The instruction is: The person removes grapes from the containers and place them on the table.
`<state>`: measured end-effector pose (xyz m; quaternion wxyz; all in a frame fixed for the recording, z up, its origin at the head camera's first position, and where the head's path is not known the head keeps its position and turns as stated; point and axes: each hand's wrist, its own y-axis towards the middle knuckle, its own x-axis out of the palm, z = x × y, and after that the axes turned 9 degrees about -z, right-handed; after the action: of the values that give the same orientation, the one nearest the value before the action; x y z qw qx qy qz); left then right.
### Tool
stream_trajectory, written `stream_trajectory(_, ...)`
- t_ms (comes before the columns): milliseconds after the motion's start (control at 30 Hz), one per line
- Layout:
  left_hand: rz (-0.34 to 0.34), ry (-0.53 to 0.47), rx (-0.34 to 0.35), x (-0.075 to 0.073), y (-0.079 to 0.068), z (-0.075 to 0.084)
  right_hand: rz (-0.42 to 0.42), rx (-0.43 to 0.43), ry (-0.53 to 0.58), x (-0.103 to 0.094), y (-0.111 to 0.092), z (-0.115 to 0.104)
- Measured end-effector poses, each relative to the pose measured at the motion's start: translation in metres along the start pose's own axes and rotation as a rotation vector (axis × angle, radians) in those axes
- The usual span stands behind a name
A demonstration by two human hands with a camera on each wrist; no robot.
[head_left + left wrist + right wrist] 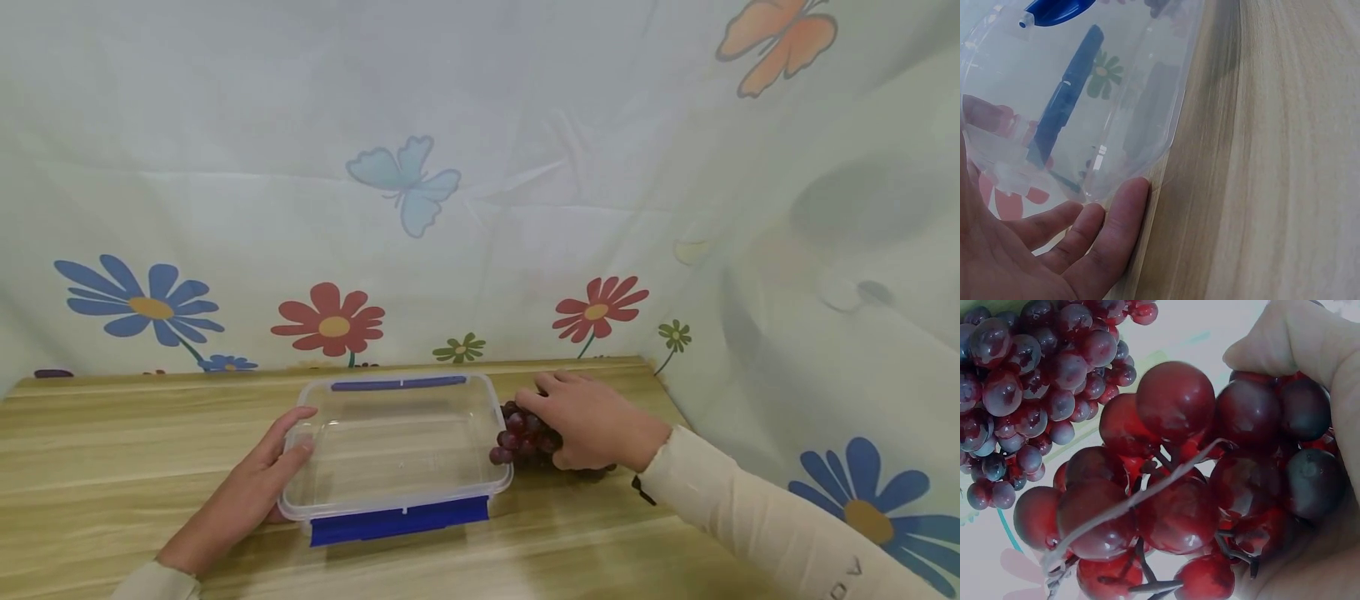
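A clear plastic food container (405, 504) with blue clip latches (397, 523) sits in front of me on the table. My left hand (251, 479) grips its left end, the thumb lying over the rim; in the left wrist view, the fingertips (1124, 203) touch the clear wall (1129, 125). Just past the container's right edge, my right hand (592, 421) holds a bunch of dark red grapes (521, 437) from above. The right wrist view shows this bunch (1175, 506) close up, stems among the berries, thumb and palm around its side. Part of it is hidden by the hand.
A second bunch of purple-red grapes (1038, 375) shows at upper left in the right wrist view. The wood-grain table (112, 467) runs back to a pale curtain (247, 208) printed with flowers and butterflies, which also hangs along the right side.
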<state>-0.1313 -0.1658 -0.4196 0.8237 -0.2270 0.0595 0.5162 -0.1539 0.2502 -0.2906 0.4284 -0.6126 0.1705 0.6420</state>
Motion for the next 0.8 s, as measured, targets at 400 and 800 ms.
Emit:
stream_trajectory(400, -0.011, -0.051, 0.000, 0.000, 0.002, -0.001, 0.010, 0.061, 0.060, 0.001, -0.009, 0.008)
stream_trajectory(800, -0.023, -0.099, 0.005, 0.001, 0.001, 0.001, -0.029, 0.080, 0.051, 0.010, -0.012, 0.012)
